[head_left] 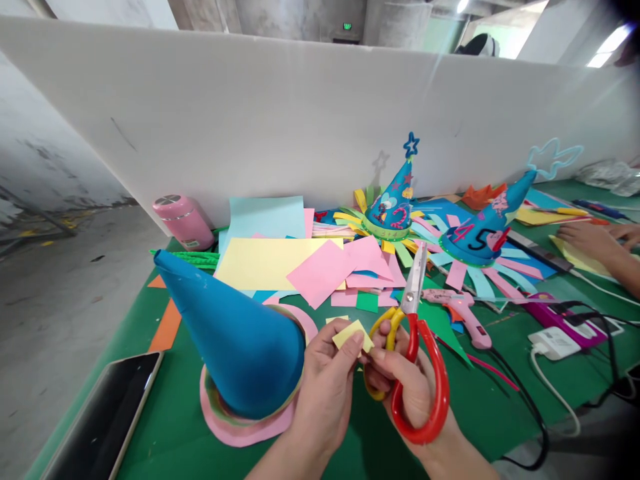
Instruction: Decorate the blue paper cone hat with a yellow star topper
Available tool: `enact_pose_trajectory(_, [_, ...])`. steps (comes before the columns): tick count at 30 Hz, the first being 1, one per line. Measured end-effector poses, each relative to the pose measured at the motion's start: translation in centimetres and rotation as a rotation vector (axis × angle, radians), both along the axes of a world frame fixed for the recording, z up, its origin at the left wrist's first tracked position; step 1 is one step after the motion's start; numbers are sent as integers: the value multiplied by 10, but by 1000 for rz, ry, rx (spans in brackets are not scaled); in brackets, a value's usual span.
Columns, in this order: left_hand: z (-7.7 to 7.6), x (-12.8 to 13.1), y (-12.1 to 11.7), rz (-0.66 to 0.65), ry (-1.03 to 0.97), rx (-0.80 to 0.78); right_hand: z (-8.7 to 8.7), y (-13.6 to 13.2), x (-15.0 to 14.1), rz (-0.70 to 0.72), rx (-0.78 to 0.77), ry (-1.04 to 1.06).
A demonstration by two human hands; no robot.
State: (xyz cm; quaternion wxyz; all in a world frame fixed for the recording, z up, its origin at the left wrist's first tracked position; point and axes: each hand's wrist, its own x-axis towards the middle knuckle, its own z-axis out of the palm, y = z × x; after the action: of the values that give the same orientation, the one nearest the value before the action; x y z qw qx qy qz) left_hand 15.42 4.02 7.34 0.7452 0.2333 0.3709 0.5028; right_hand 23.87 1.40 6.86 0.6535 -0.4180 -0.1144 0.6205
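Observation:
A small piece of pale yellow paper [353,335] is pinched between the thumb and fingers of my left hand [325,383]. My right hand [413,380] has its fingers through scissors [414,290] with one red and one yellow handle, blades pointing away from me and nearly closed. The right thumb and fingertips also meet the edge of the yellow paper. To the left of my hands, a blue paper cone hat [240,340] leans on a pink paper ring [233,435]. Small yellow scraps lie on the table behind my left hand.
Colored paper sheets [265,263], a pink glue gun [463,310] and two decorated cone hats [393,207] are on the green table [185,407]. A pink flask [185,223], a phone [107,413] and a purple power strip [560,320] with cables flank them. Another person's hands [590,240] work at right.

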Motion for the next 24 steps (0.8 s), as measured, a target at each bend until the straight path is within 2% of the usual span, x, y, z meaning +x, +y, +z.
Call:
enact_pose_trajectory(8, [0, 2, -1, 27, -37, -20, 2, -3, 0, 1, 26, -5])
enact_pose_trajectory(11, [4, -6, 9, 113, -28, 15, -4, -8, 3, 19, 34, -22])
enact_pose_trajectory(13, [7, -14, 15, 179, -8, 117, -9, -11, 8, 8, 25, -46])
enact_pose_trajectory(17, [6, -25, 14, 19, 57, 79, -16, -12, 20, 3, 9, -202])
enact_pose_trajectory(21, [1, -25, 5, -76, 161, 29, -21, -15, 32, 82, 17, -434])
enact_pose_trajectory(24, [-1, -24, 1, -131, 263, 44, -28, -19, 35, 119, 5, -496])
